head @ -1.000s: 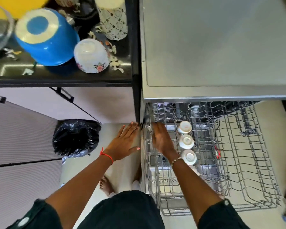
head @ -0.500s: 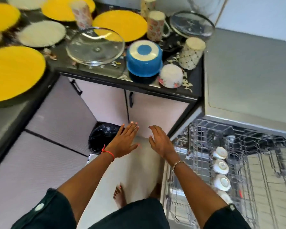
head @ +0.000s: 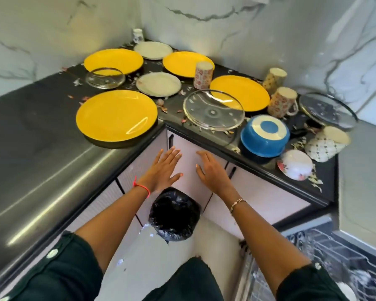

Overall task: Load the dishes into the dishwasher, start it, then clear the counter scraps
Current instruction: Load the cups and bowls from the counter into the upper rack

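The left hand (head: 161, 169) and the right hand (head: 213, 171) were both empty, with fingers straight and slightly spread. They were held side by side but apart, in front of the pale cabinet doors (head: 189, 161) below the inner corner of the dark surface (head: 30, 118). Neither touched any dish.

The dishes lay on the surface, not yet loaded. A yellow plate (head: 116, 115) sat nearest on the left, close to the edge, with three more yellow ones farther back and a white plate (head: 158, 84) between them. A large glass lid (head: 213, 111) sat near the edge just right of the corner, partly over one yellow plate. A blue bowl (head: 265, 135) lay upside down just to the lid's right, and a white floral bowl (head: 295, 167), also upside down, lay nearer the edge. A patterned mug (head: 282, 102) stood inverted behind the blue bowl. Scraps (head: 313, 181) were scattered over the surface.

On the floor below the hands stood a bin lined with a black bag (head: 174, 216). The dishwasher rack (head: 334, 268) was pulled out at the near right, its contents blurred.
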`<state>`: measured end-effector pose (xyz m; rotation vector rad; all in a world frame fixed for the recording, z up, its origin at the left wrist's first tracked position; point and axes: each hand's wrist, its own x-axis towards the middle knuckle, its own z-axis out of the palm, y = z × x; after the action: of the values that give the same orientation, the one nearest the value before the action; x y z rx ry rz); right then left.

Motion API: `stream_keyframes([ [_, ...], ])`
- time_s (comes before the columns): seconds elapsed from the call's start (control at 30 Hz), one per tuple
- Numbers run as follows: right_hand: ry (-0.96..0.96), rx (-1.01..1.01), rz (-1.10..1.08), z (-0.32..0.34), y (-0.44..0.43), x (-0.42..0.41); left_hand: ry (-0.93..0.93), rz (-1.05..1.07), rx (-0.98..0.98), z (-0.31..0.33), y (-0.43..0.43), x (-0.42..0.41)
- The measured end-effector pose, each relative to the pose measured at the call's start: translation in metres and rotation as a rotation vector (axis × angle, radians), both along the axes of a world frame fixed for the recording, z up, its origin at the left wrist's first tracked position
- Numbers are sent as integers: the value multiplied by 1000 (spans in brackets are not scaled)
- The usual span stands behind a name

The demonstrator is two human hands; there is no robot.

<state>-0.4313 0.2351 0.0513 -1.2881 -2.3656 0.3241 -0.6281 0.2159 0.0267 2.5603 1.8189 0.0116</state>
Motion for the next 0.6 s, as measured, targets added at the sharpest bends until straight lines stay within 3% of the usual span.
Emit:
stream_keyframes([
  [0.33,133,50,119,47,130,-79,-63,183,205,47,101,-64],
  [0.6,94,-14,154,82,265,-123,-52,321,240,78,202,-116],
])
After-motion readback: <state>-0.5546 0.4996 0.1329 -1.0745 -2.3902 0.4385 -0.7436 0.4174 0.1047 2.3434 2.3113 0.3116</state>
